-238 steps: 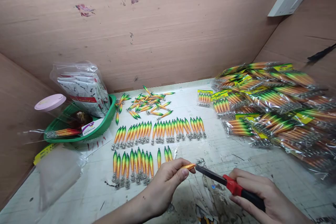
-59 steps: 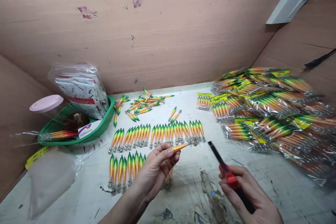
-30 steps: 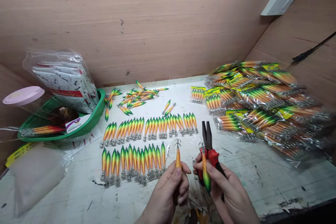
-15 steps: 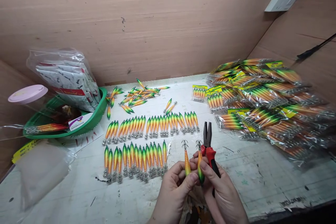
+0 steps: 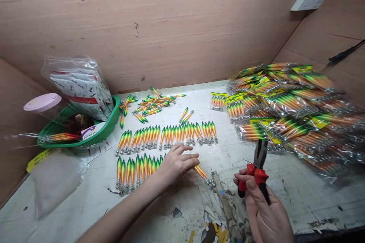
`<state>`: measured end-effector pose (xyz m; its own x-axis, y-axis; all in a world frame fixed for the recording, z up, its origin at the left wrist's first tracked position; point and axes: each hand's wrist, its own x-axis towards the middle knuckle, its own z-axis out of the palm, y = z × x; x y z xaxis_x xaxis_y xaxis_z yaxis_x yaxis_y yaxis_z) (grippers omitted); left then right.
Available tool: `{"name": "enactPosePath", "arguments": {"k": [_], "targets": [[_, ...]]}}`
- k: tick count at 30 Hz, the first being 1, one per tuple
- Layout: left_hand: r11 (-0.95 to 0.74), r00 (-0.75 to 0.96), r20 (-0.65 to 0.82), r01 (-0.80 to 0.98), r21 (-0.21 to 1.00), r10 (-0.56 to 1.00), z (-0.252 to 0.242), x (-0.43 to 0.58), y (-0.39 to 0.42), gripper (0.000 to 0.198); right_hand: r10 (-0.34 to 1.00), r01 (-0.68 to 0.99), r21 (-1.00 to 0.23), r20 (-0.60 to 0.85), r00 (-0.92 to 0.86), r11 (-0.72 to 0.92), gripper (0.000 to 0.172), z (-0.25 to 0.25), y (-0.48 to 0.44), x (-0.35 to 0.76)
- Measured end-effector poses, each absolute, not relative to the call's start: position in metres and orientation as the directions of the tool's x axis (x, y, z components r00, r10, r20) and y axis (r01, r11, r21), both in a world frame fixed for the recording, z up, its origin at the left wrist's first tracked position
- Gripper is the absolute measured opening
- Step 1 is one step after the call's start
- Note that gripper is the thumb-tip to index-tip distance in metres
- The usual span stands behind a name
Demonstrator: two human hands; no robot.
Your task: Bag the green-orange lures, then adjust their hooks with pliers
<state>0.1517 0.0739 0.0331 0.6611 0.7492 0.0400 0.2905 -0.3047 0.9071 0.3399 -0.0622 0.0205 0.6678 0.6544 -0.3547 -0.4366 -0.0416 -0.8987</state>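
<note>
My left hand (image 5: 178, 161) reaches over the right end of the front row of fishing lures (image 5: 137, 169). Under its fingers, orange lures (image 5: 201, 172) stick out to the right, tilted, with their wire hook crowns at the outer end; their other ends are hidden by the hand. My right hand (image 5: 264, 201) grips pliers (image 5: 259, 171) with red and black handles, jaws pointing up and away from me. Behind the front row runs a second row of green, yellow and orange lures (image 5: 173, 135), hooks towards me.
Loose lures (image 5: 155, 104) lie in a heap at the back, with two more (image 5: 186, 115) apart. Bagged lures (image 5: 288, 110) are piled on the right. A green basket (image 5: 115, 115) holds packets on the left, by clear plastic bags (image 5: 57, 182). The tabletop (image 5: 199, 207) is worn near me.
My hands have moved apart. The left has carried lures leftwards to the front row, turning their hooks to the right. The right, still holding the pliers, has shifted right.
</note>
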Motion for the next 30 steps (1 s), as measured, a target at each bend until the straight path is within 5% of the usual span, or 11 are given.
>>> {"name": "enactPosePath", "arguments": {"k": [7,14,17,22,30], "targets": [[-0.644,0.883,0.135,0.215,0.734,0.449,0.019,0.153,0.112,0.024,0.632,-0.504,-0.863,-0.416,0.654,-0.046,0.032,0.023,-0.069,0.345],[-0.754,0.895,0.195,0.201,0.626,0.401,0.023,0.14,0.108,0.032,0.609,-0.532,-0.843,-0.462,0.645,-0.076,0.037,0.021,-0.067,0.348],[-0.679,0.826,0.081,0.399,0.616,0.558,0.033,0.146,0.119,0.031,0.599,-0.572,-0.815,-0.503,0.623,-0.09,0.038,0.022,-0.063,0.349],[-0.395,0.459,-0.001,0.764,0.51,0.888,0.041,0.187,0.181,0.033,0.603,-0.582,-0.803,-0.53,0.597,-0.129,0.038,0.016,-0.058,0.353],[-0.074,0.211,-0.303,0.91,0.408,0.929,0.031,0.239,0.251,0.035,0.75,-0.491,-0.866,-0.386,0.537,-0.095,0.024,-0.011,-0.074,0.374]]}}
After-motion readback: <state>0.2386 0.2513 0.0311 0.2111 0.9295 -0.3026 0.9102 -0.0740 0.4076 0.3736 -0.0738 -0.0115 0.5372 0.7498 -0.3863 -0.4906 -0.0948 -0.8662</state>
